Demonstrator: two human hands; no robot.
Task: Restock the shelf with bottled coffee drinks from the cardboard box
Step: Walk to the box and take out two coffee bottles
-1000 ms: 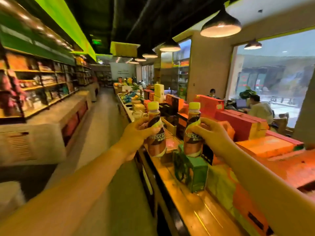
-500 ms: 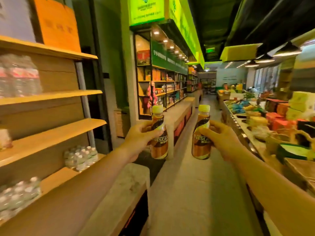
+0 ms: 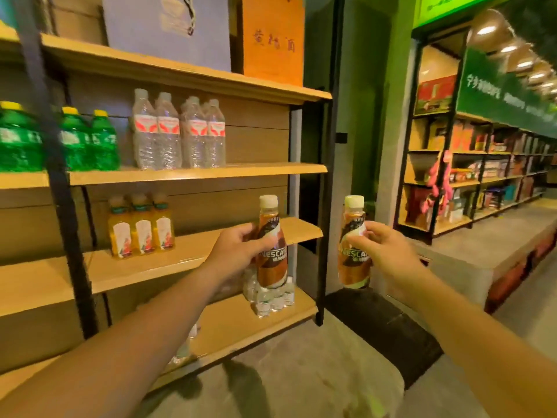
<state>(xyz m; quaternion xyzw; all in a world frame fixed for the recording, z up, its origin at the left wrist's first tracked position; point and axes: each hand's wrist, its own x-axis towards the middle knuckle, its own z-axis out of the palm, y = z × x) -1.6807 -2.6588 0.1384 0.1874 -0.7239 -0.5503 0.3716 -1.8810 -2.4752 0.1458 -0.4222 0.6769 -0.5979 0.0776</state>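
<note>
Each hand's grip wraps one upright coffee bottle (image 3: 271, 248) mid-body.

Glossy plastic coffee bottles (image 3: 271, 254) gleam before matt, wood-look shelves (image 3: 193, 173) on dark metal uprights (image 3: 64, 206). Clear water bottles (image 3: 177, 131) shine; the floor (image 3: 301, 372) looks rough concrete.

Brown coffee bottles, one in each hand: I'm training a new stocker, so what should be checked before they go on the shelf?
1. Left hand grips brown coffee bottle: ok.
2. Right hand grips second brown coffee bottle: ok.
3. Pale caps on both: ok.
4. Bare space on wooden middle shelf beside yellow juice bottles: ok.
5. Bottles upright: ok.
6. Cardboard box location: cannot tell.
</note>
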